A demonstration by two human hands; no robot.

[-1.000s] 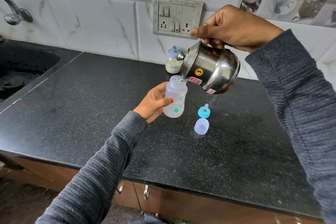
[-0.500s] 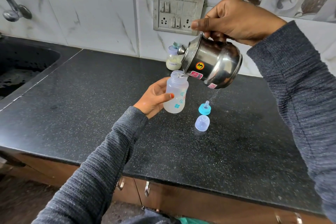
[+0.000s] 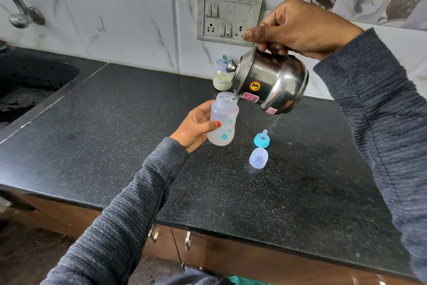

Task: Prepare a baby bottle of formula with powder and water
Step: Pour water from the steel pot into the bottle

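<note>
My left hand (image 3: 196, 126) holds a translucent baby bottle (image 3: 224, 120) with teal prints, open at the top and lifted above the black counter (image 3: 115, 134). My right hand (image 3: 300, 28) grips a steel jug (image 3: 270, 83) by its top and tilts it, so its lip rests over the bottle's mouth and water runs in. A teal nipple ring (image 3: 261, 139) and a clear cap (image 3: 258, 157) lie on the counter to the right of the bottle. A small formula jar (image 3: 222, 76) stands by the wall behind the jug's lid knob.
A black sink (image 3: 27, 86) with a tap (image 3: 20, 12) is at the left. A switch and socket panel (image 3: 227, 18) is on the tiled wall. Drawer handles (image 3: 171, 238) sit under the counter's front edge.
The jug has tipped slightly further over the bottle and both hands keep their hold. The camera has shifted a little.
</note>
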